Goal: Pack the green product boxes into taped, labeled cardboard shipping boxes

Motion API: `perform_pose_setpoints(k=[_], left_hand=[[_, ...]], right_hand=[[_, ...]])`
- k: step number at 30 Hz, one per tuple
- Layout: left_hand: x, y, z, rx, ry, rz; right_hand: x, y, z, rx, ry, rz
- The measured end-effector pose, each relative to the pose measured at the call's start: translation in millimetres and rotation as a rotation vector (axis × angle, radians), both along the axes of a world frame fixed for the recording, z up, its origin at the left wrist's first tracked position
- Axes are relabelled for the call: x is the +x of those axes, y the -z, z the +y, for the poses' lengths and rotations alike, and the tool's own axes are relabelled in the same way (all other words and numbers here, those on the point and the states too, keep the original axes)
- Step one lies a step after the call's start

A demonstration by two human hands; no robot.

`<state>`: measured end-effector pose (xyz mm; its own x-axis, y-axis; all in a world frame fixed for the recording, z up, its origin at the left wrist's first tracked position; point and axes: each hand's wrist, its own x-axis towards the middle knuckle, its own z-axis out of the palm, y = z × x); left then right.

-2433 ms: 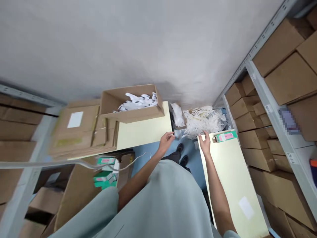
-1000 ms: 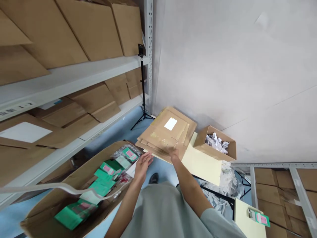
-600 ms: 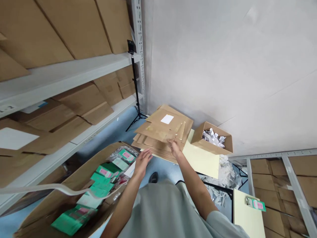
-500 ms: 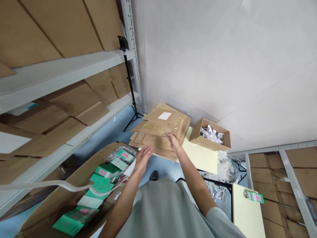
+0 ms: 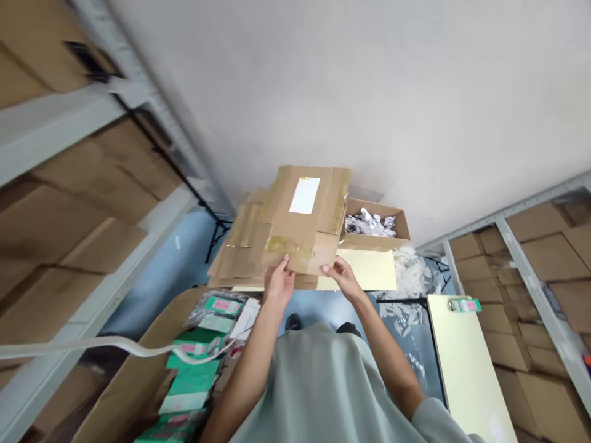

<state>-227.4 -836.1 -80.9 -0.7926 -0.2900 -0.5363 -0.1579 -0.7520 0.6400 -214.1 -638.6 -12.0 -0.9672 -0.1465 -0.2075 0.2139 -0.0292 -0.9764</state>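
A flattened cardboard box (image 5: pixel 300 231) with a white label (image 5: pixel 305 195) and strips of brown tape is gripped along its near edge by both my hands. My left hand (image 5: pixel 279 283) pinches the edge near its left corner, thumb on top. At the right corner, my right hand (image 5: pixel 342 277) does the same, fingers underneath. The sheet is tilted up above a stack of other flattened boxes (image 5: pixel 235 261), which shows to its left and under its near edge.
An open carton (image 5: pixel 376 242) of crumpled paper stands on the pale yellow tabletop (image 5: pixel 369 277). Paper scraps (image 5: pixel 415 277) lie beyond its right end. Green packages (image 5: pixel 191 384) fill a large carton (image 5: pixel 133 375) at my left. Shelves of boxes (image 5: pixel 60 227) and a black tripod (image 5: pixel 159 151) stand left.
My hands have closed on the labelled flattened box and lifted its near side, turning it off the stack. My left hand was open before. The view has swung, tilting the shelves.
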Motion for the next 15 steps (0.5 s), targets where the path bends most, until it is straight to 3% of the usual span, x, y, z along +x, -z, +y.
perform_pose_setpoints(k=[5,8,12,15], left_hand=[[-15,-15.6,94,-0.051,0.34,0.119],[-11,-30.1,166,-0.068,0.552,0.128],[8,-47.4,269,-0.121,0.812,0.171],[26,-53.3,347,-0.194,0.962,0.213]], right_hand=[[59,20.8,102,0.057,0.284,-0.065],[109,28.0,179,0.161,0.587,-0.041],[200,19.6,305,0.365,1.055,0.004],[277,9.2,399,0.511,1.312,-0.004]])
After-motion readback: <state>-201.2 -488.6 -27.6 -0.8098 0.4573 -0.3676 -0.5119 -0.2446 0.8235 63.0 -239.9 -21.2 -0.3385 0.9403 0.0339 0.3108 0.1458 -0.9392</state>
